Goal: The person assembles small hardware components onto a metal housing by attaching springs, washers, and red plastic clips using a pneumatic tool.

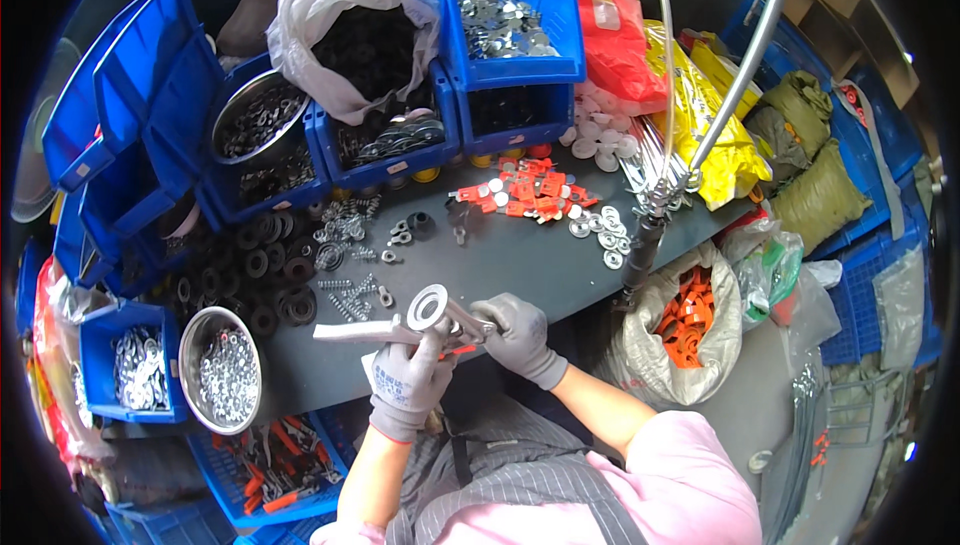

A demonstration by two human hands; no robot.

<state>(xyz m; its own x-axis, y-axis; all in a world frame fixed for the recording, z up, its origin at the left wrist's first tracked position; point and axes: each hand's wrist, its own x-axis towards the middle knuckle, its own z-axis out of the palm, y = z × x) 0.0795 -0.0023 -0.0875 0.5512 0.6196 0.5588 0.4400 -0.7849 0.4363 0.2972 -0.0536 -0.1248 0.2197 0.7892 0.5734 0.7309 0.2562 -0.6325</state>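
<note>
In front of my body, over the near edge of the dark table, I hold a light grey metal part with a round ring and a long flat handle reaching left. My left hand, in a grey glove, is closed around its underside, below the ring. My right hand, also gloved, has its fingers bent against the right end of the part; whether a small piece sits between those fingertips is hidden. A bit of red shows just beneath the part, between the hands. Small springs and metal fittings lie on the table beyond.
Blue bins of metal pieces line the back. Red pieces and white discs lie at centre right. A steel bowl stands left, a sack of orange parts right. A metal pole rises near the right edge.
</note>
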